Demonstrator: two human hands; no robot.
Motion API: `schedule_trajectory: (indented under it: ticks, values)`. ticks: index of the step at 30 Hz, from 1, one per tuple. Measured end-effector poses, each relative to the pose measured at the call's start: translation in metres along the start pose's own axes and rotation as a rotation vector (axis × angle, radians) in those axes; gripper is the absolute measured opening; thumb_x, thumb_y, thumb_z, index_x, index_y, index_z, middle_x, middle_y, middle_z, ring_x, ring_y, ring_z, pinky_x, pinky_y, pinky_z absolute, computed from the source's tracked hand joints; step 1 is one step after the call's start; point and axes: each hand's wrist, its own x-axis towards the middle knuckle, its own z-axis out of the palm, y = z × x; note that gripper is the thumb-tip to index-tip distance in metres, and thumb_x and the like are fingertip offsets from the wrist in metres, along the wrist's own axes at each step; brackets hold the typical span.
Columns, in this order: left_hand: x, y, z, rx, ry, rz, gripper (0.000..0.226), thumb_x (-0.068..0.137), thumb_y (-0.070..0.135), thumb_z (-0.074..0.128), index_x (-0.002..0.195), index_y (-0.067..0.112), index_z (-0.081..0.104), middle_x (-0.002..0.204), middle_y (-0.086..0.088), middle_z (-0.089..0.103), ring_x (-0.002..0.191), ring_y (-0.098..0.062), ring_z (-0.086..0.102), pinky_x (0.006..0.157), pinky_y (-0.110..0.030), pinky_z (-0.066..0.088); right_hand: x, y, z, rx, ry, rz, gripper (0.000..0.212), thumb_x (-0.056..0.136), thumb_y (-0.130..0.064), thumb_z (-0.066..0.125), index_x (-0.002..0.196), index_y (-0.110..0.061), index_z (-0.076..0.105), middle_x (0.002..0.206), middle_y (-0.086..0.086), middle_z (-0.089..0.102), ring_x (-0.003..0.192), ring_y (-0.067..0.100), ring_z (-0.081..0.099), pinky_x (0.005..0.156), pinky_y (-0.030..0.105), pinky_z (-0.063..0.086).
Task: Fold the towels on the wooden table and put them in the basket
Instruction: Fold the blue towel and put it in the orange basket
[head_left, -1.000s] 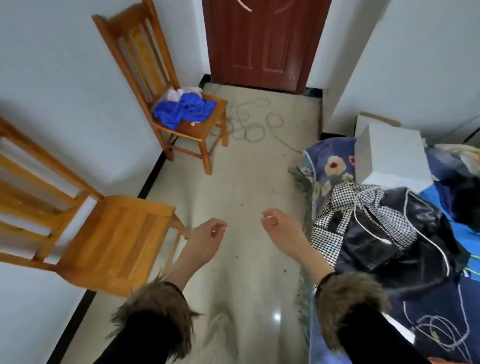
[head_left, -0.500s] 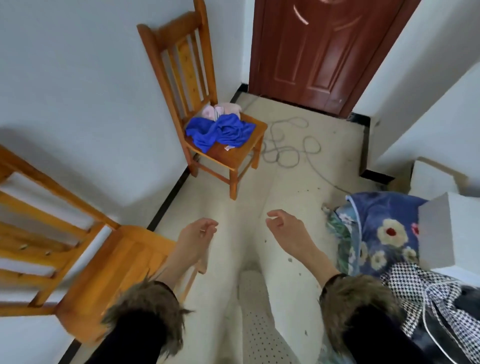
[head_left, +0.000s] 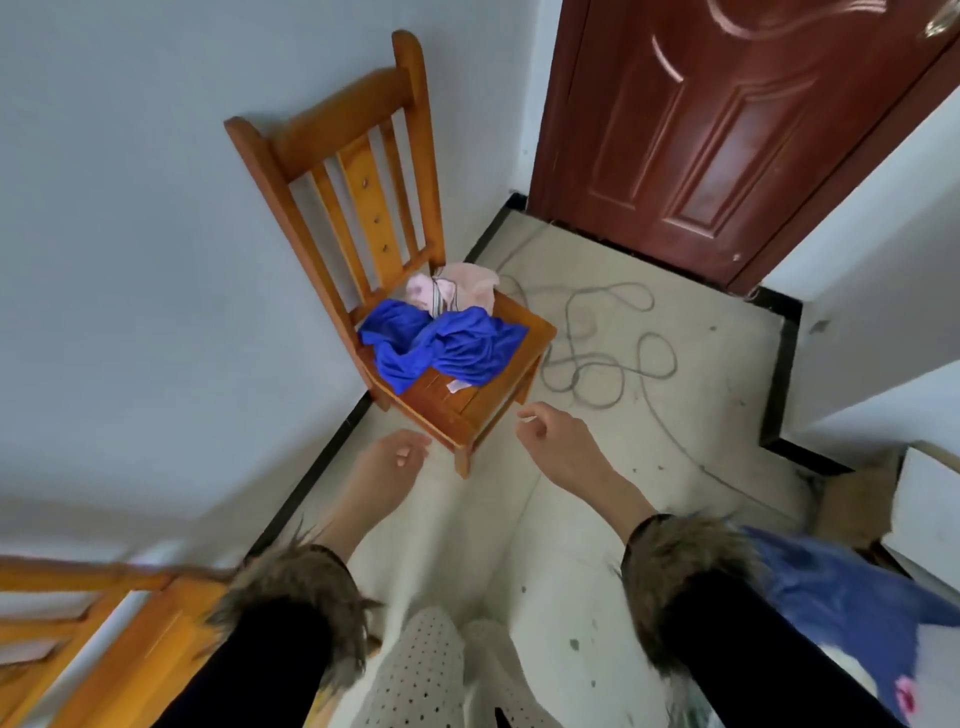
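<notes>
Both my hands are out in front of me and hold nothing: the left hand (head_left: 387, 462) and the right hand (head_left: 558, 444) each have loosely curled, slack fingers, so neither grip is on anything.

The towels are not on a worktop that I can see. They lie heaped on the seat of the wooden chair (head_left: 467, 400) against the wall: a blue towel (head_left: 441, 345) crumpled across the middle of the seat, and a pink towel (head_left: 457, 288) bunched behind it against the back slats, touching the blue one. I judge both to be light, soft and limp, so they will sag and drag unless lifted by two corners. On the blue one I would take the loose edge nearest me and shake it out to find those corners.

No basket is in view. A grey cable (head_left: 597, 358) lies in loops on the floor just beside the chair, a trip risk as I step in. A second chair (head_left: 130, 639) sits at my lower left, a door (head_left: 727, 130) stands ahead, and bedding (head_left: 841, 613) lies to my right.
</notes>
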Motion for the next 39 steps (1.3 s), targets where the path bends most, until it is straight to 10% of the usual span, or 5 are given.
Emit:
schedule_trajectory:
  ticks: [11, 22, 30, 33, 39]
  values:
    - [0.182, 0.007, -0.003, -0.049, -0.030, -0.184, 0.021, 0.092, 0.006, 0.045, 0.087, 0.021, 0.059, 0.098, -0.007, 0.063, 0.092, -0.025, 0.058, 0.082, -0.030, 0.041, 0.211, -0.004, -0.033, -0.120, -0.123, 0.073, 0.037, 0.095, -0.028, 0.046, 0.129, -0.013, 0.050, 0.122, 0.008, 0.060, 0.113, 0.023, 0.054, 0.092, 0.028, 0.040]
    - [0.351, 0.007, 0.025, 0.305, -0.106, -0.185, 0.045, 0.092, 0.015, 0.048, 0.136, 0.015, 0.040, 0.140, -0.009, 0.040, 0.128, -0.027, 0.039, 0.102, -0.040, 0.037, 0.375, 0.010, -0.004, -0.184, -0.173, 0.034, 0.038, 0.096, -0.019, 0.043, 0.133, -0.012, 0.045, 0.121, 0.010, 0.059, 0.112, 0.025, 0.054, 0.092, 0.034, 0.043]
    - [0.420, -0.028, 0.083, 0.576, 0.129, -0.131, 0.054, 0.074, 0.038, 0.072, 0.119, 0.012, 0.055, 0.111, -0.012, 0.052, 0.098, -0.031, 0.053, 0.078, -0.041, 0.045, 0.476, 0.058, 0.060, -0.652, -0.201, -0.292, 0.049, 0.091, -0.025, 0.054, 0.137, -0.021, 0.038, 0.131, 0.007, 0.044, 0.121, 0.029, 0.040, 0.092, 0.041, 0.044]
    - [0.436, -0.032, 0.097, 0.668, 0.229, -0.141, 0.031, 0.061, 0.026, 0.081, 0.085, 0.012, 0.066, 0.084, -0.008, 0.057, 0.074, -0.028, 0.057, 0.061, -0.035, 0.046, 0.496, 0.068, 0.075, -0.787, -0.131, -0.406, 0.047, 0.075, -0.030, 0.074, 0.117, -0.019, 0.059, 0.115, 0.011, 0.055, 0.107, 0.033, 0.052, 0.078, 0.045, 0.047]
    - [0.413, -0.012, 0.067, 0.085, 0.394, -0.290, 0.017, 0.088, 0.014, 0.051, 0.102, 0.009, 0.061, 0.090, -0.004, 0.061, 0.083, -0.025, 0.055, 0.074, -0.030, 0.038, 0.502, 0.057, 0.070, -0.657, -0.178, -0.607, 0.013, 0.064, -0.011, 0.077, 0.068, -0.011, 0.064, 0.074, 0.008, 0.062, 0.076, 0.032, 0.063, 0.065, 0.042, 0.051]
